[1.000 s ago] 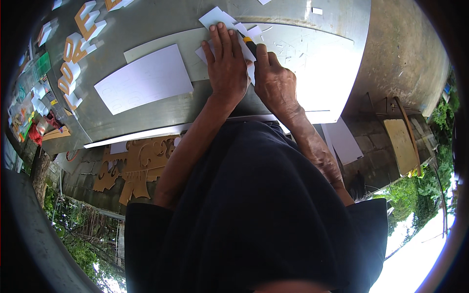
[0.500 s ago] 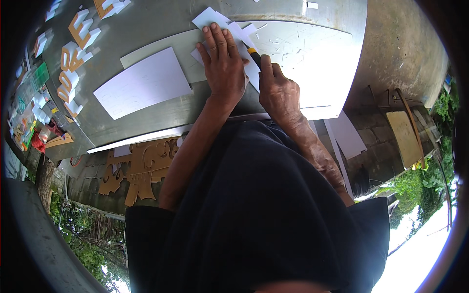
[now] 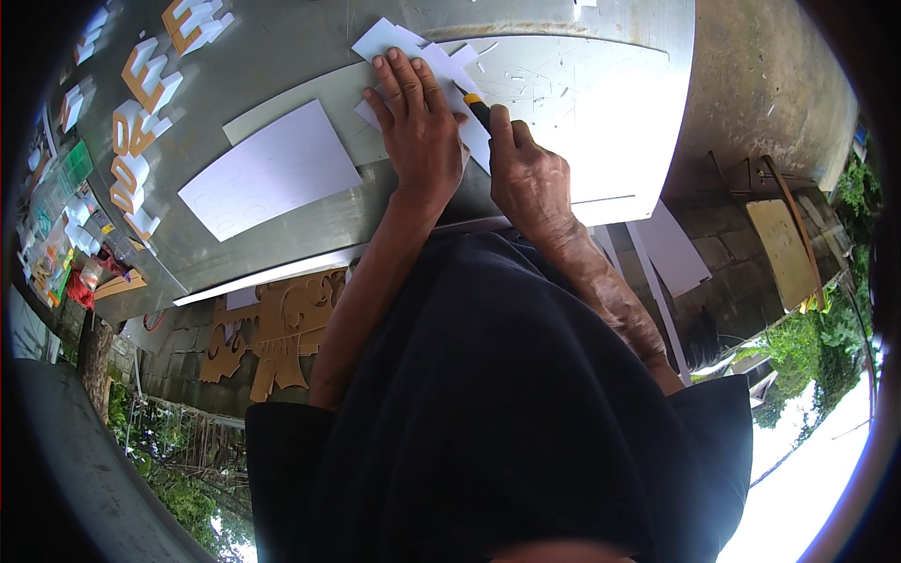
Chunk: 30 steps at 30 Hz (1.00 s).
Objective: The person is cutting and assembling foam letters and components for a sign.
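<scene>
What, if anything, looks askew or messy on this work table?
Small white offcuts litter the cutting mat beyond the hands. A white strip overhangs the table's near edge. The left hand presses a white sheet flat.

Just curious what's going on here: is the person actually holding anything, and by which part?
The right hand grips a yellow-and-black utility knife by its handle, blade end forward. The left hand grips nothing; it presses flat on a white cut-out sheet.

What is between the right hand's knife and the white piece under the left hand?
Nothing visible. The right hand holds the yellow-and-black knife right at the white piece, beside the left hand lying flat on it.
</scene>
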Each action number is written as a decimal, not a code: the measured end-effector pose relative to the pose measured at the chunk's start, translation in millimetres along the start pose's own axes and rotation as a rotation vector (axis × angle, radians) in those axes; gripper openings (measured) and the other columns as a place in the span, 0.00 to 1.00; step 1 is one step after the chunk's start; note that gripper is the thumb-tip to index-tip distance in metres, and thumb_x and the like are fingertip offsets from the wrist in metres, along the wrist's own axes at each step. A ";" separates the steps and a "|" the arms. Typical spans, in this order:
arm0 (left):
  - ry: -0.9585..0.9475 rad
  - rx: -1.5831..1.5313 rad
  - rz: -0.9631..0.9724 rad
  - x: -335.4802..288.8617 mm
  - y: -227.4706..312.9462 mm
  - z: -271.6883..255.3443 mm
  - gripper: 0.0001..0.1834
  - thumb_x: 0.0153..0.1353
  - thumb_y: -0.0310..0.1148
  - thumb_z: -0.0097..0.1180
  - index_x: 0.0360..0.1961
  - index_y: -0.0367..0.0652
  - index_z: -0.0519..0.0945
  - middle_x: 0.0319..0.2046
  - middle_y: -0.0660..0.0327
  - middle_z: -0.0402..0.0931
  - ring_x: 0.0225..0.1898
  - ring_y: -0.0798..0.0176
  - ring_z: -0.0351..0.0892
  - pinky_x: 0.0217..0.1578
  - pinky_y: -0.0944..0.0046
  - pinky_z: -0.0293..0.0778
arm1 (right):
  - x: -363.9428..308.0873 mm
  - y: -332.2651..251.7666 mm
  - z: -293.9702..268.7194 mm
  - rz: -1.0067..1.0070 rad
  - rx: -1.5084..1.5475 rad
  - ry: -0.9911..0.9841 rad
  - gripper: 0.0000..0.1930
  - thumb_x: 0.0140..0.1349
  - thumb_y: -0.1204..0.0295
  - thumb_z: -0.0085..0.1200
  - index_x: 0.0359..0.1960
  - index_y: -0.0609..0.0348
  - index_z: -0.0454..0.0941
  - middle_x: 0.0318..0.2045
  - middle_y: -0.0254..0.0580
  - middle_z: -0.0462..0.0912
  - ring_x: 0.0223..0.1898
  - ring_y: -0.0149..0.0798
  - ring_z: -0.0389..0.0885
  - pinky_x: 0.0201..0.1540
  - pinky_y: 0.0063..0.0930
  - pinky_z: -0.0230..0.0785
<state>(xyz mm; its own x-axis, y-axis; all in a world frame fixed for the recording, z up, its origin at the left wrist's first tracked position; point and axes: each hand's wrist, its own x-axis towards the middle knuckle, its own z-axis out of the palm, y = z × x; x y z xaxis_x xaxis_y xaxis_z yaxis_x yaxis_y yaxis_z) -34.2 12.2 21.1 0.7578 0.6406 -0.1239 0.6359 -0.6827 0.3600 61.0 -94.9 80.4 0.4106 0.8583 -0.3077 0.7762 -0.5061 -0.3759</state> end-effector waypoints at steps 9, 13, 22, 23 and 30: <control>0.035 -0.004 0.001 -0.4 -0.3 4.2 0.51 0.52 0.34 0.71 0.69 0.19 0.56 0.73 0.28 0.45 0.76 0.27 0.40 0.68 0.27 0.47 | -10.3 2.2 -2.4 0.013 0.005 -0.004 0.26 0.55 0.82 0.53 0.58 0.72 0.66 0.32 0.49 0.80 0.25 0.44 0.86 0.23 0.35 0.79; 0.034 -0.004 -0.006 -1.1 0.1 4.0 0.49 0.53 0.33 0.71 0.69 0.19 0.57 0.73 0.28 0.46 0.76 0.27 0.41 0.69 0.27 0.47 | -17.7 4.3 -2.1 0.030 0.002 -0.016 0.26 0.55 0.82 0.53 0.58 0.72 0.66 0.32 0.49 0.80 0.24 0.43 0.86 0.23 0.35 0.79; 0.046 -0.029 -0.006 -1.1 0.0 5.6 0.50 0.52 0.32 0.71 0.70 0.20 0.56 0.73 0.28 0.46 0.76 0.26 0.40 0.69 0.27 0.45 | -29.9 8.1 0.0 0.052 -0.005 -0.016 0.25 0.56 0.83 0.52 0.58 0.70 0.67 0.31 0.47 0.79 0.24 0.41 0.85 0.23 0.34 0.78; 0.045 -0.032 -0.008 -1.6 0.2 6.0 0.50 0.52 0.32 0.71 0.70 0.20 0.55 0.73 0.29 0.45 0.76 0.26 0.40 0.69 0.27 0.45 | -31.9 8.5 0.2 0.057 -0.011 -0.022 0.25 0.56 0.83 0.52 0.58 0.70 0.67 0.30 0.47 0.79 0.24 0.41 0.85 0.22 0.34 0.78; 0.042 -0.021 -0.016 -3.5 0.2 3.4 0.51 0.52 0.32 0.71 0.70 0.21 0.56 0.73 0.29 0.45 0.76 0.27 0.40 0.69 0.28 0.45 | -35.0 9.3 -9.3 0.095 0.015 -0.070 0.23 0.59 0.80 0.53 0.58 0.66 0.68 0.29 0.47 0.79 0.24 0.45 0.85 0.23 0.38 0.78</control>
<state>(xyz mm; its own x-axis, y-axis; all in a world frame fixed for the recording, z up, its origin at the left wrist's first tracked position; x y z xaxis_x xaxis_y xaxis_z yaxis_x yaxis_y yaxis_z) -36.2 8.7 18.5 0.7405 0.6659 -0.0911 0.6444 -0.6648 0.3780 58.3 -128.8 95.8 0.4474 0.7987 -0.4024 0.7280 -0.5866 -0.3548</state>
